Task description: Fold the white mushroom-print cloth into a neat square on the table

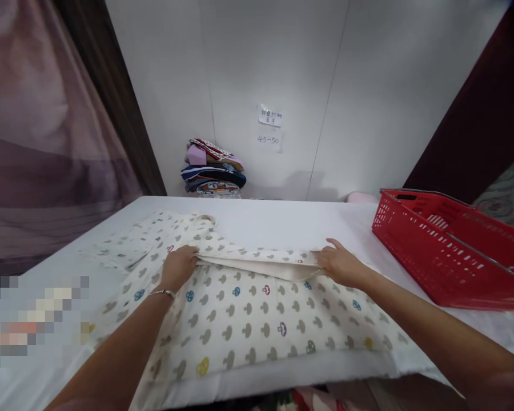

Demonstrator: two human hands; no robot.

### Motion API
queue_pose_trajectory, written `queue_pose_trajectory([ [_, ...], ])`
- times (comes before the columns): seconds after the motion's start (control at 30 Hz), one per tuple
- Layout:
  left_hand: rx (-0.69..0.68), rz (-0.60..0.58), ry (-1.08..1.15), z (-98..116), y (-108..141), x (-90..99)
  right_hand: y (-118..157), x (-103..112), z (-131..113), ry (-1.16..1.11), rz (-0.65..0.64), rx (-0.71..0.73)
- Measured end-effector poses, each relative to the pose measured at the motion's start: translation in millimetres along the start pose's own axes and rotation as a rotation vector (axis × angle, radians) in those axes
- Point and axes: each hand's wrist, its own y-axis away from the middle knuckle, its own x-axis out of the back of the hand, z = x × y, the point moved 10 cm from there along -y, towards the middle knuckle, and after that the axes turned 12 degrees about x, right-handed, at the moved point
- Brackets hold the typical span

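A cream shirt point(248, 319) printed with grey and coloured mushrooms lies spread over the white table, its neckline toward the far left. My left hand point(180, 267), with a bracelet at the wrist, pinches the edge of a fold near that neckline. At the other end of the same fold, my right hand point(337, 264) grips the cloth between thumb and fingers, one finger sticking up. Between both hands the edge is slightly lifted, and the plain inner side of the fabric shows in a narrow gap. My fingertips are partly hidden by the cloth.
A red plastic basket point(445, 257) stands at the right of the table point(265, 222). Folded clothes point(214, 171) are stacked beyond the far edge, against the white wall. Paper labels point(269, 128) are stuck on the wall. A curtain point(47, 142) hangs at the left.
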Motion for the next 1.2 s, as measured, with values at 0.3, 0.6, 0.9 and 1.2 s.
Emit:
queue_pose_trajectory([
  [0.3, 0.080, -0.176, -0.043, -1, 13, -22.0, 25, -15, -23, -0.078, -0.003, -0.014],
  [0.6, 0.044, -0.121, -0.091, 11, 30, -16.9, 30, -3, -22, -0.408, 0.268, -0.111],
  [0.9, -0.207, -0.108, 0.098, 127, 79, -4.6, 70, -47, 106, -0.345, 0.299, -0.816],
  [1.2, -0.264, -0.454, 0.503, 298, 118, -14.5, 161, -129, 46, -1.000, 0.203, -1.283],
])
